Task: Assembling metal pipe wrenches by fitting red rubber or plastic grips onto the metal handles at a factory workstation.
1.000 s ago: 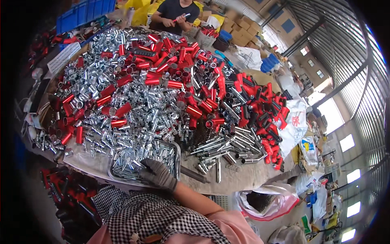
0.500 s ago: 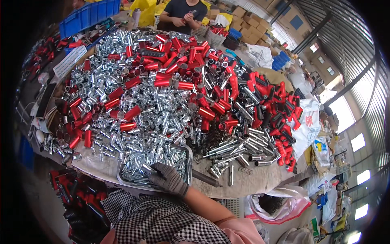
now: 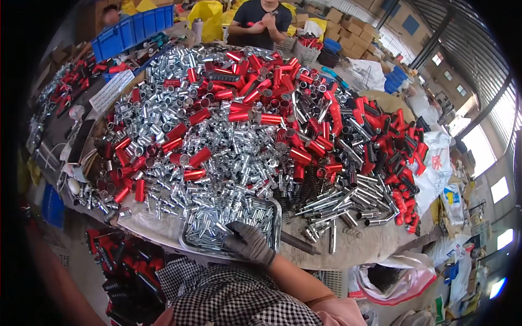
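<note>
My right hand, in a dark grey striped glove, reaches over the near right part of a metal tray. Its fingers are closed on a small silvery metal cylinder, which pokes out past the fingertips. Short thin metal pins fill the tray in a loose layer. A blurred bare arm shows at the lower left rim, and its hand is not visible. My left hand cannot be made out.
Behind the tray rises a heap of silvery fittings mixed with red tubes. Steel rods and red-black handles lie to the right. A co-worker stands across the table. An open white sack is below the table's edge.
The whole view has shifted, so the table sits farther right and lower. A blurred arm has appeared at the lower left. My right hand stays at the tray; the co-worker's hands have moved up.
</note>
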Tool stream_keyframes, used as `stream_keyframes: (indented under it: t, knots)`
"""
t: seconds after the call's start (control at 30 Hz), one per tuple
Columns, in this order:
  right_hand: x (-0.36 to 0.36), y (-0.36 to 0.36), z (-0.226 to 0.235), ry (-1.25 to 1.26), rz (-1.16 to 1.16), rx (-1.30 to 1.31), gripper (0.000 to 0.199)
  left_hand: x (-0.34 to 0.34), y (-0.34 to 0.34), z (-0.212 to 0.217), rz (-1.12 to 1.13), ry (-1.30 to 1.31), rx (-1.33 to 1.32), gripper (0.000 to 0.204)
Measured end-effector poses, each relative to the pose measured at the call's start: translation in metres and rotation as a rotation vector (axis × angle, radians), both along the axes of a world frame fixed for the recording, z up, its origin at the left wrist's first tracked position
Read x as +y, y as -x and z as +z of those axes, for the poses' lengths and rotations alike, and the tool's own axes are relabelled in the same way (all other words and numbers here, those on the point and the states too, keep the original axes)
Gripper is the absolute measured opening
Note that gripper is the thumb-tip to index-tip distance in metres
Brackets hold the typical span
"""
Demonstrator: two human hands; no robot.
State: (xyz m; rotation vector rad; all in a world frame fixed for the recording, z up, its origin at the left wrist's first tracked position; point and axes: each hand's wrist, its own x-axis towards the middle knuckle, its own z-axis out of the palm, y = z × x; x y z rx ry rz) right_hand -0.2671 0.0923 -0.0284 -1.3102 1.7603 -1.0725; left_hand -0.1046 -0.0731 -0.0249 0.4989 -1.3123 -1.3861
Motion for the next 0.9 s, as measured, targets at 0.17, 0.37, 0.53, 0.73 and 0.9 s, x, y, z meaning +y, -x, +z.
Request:
stream_keyframes:
  t: [0.17,0.37,0.53,0.73,0.9]
  knots:
    - [-0.002,-0.003,-0.005,0.091,-0.056,0.009,0.044,0.018,-0.006,0.001,-0.097,-0.007,0.000,0.038]
    - [0.000,-0.003,-0.029,0.445,-0.077,-0.330,0.036,0.026,-0.010,0.036,-0.127,0.069,0.053,0.038]
    - [0.006,-0.008,-0.020,0.460,-0.123,-0.240,0.038,0.022,-0.029,0.062,-0.114,0.176,0.066,0.038]
    - [0.009,-0.012,-0.016,0.516,-0.111,-0.326,0.032,0.046,0.031,0.074,-0.269,0.798,-0.467,0.041]
    - [0.007,-0.005,-0.027,0.435,-0.040,-0.199,0.043,0.043,0.042,0.045,-0.291,0.887,-0.451,0.032]
